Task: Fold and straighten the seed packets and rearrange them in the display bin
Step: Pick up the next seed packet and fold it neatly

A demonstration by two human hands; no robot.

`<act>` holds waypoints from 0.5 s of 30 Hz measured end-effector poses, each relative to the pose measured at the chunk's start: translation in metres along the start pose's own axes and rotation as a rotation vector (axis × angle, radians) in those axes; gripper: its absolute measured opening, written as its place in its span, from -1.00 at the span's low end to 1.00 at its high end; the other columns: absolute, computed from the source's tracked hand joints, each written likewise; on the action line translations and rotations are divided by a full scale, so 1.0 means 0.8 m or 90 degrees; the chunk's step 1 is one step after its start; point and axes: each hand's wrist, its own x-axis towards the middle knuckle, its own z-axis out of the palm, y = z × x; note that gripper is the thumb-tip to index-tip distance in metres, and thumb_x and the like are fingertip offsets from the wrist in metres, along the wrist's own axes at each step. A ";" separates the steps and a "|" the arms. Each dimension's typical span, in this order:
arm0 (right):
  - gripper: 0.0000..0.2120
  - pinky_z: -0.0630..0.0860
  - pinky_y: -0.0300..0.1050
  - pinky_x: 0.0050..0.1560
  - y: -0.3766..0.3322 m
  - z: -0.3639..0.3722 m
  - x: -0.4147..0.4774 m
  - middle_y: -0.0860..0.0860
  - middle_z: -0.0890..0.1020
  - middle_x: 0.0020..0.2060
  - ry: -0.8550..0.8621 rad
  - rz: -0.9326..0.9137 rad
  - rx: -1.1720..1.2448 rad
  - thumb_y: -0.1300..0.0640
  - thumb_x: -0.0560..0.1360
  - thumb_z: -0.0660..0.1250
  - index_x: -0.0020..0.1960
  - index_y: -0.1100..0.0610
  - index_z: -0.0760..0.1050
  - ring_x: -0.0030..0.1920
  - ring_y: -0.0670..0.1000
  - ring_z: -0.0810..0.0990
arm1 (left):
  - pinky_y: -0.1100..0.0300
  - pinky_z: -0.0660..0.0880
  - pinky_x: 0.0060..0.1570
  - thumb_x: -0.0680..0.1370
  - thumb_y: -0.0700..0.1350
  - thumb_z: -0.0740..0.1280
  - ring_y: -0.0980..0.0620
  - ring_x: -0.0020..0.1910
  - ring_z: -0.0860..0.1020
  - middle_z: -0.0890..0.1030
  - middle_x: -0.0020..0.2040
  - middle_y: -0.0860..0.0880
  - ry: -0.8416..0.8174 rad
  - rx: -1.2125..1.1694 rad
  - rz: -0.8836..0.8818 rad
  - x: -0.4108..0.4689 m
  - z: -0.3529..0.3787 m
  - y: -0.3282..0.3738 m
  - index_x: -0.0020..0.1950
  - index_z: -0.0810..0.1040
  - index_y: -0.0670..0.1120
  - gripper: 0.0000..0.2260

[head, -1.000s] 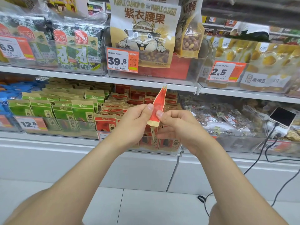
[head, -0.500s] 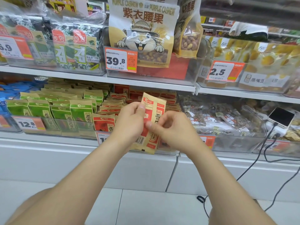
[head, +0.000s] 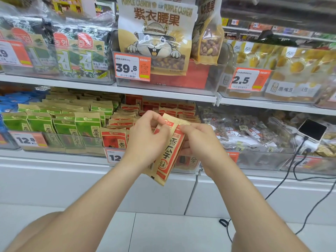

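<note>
White shelving (head: 54, 171) backs the seed packet (head: 168, 157) pinched above pale floor tiles (head: 172, 231).

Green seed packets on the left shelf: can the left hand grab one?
Probably, once freed: the left hand pinches the red-and-tan paper seed packet now, but the green paper packets stand uncovered to its left.

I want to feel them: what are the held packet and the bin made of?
The seed packet looks like matte brown paper, red-printed, creased and dull. The display bin seems clear, glossy plastic: packets show through its front.
</note>
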 end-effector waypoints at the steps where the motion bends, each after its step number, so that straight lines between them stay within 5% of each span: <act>1: -0.74 0.71 -0.05 -0.23 0.001 0.000 0.000 0.20 0.78 -0.18 0.014 -0.007 -0.004 0.17 0.72 0.25 0.04 0.29 0.65 -0.19 0.11 0.79 | 0.25 0.56 -0.19 0.63 0.06 0.45 0.22 -0.16 0.67 0.68 -0.07 0.17 -0.010 0.017 0.011 -0.002 0.001 0.001 0.02 0.55 0.09 -0.89; 5: -0.70 0.74 0.22 -0.18 0.001 0.003 -0.001 0.28 0.71 -0.22 0.060 -0.068 -0.086 0.10 0.60 0.24 -0.22 0.20 0.59 -0.17 0.27 0.76 | 0.21 0.58 -0.23 0.54 0.27 0.49 0.20 -0.15 0.68 0.70 -0.09 0.19 -0.030 0.059 0.022 -0.006 0.000 0.002 -0.03 0.55 0.12 -0.73; 9: -0.67 0.45 -0.20 -0.54 0.002 0.001 -0.003 0.10 0.54 -0.41 0.102 -0.094 -0.142 0.15 0.59 0.23 -0.35 0.09 0.40 -0.50 -0.03 0.55 | 0.06 0.69 -0.22 0.55 0.29 0.46 0.21 -0.19 0.69 0.71 -0.11 0.16 -0.058 0.092 0.040 -0.005 0.001 0.000 -0.02 0.58 0.10 -0.71; 11: -0.69 0.44 -0.20 -0.57 0.004 0.005 -0.002 0.11 0.53 -0.42 0.118 -0.093 -0.161 0.13 0.58 0.24 -0.34 0.11 0.39 -0.51 -0.01 0.55 | 0.03 0.68 -0.15 0.59 0.28 0.42 0.18 -0.15 0.67 0.69 -0.12 0.16 -0.058 0.111 0.052 -0.006 0.004 -0.001 -0.03 0.58 0.10 -0.73; 15: -0.57 0.66 0.34 -0.28 0.004 0.017 -0.003 0.29 0.59 -0.37 0.128 -0.136 -0.184 -0.10 0.40 0.19 -0.27 0.30 0.48 -0.29 0.36 0.65 | -0.07 0.63 -0.19 0.68 0.20 0.27 0.14 -0.26 0.66 0.69 -0.24 0.10 -0.067 0.132 0.091 -0.011 0.010 -0.003 -0.08 0.50 0.10 -0.76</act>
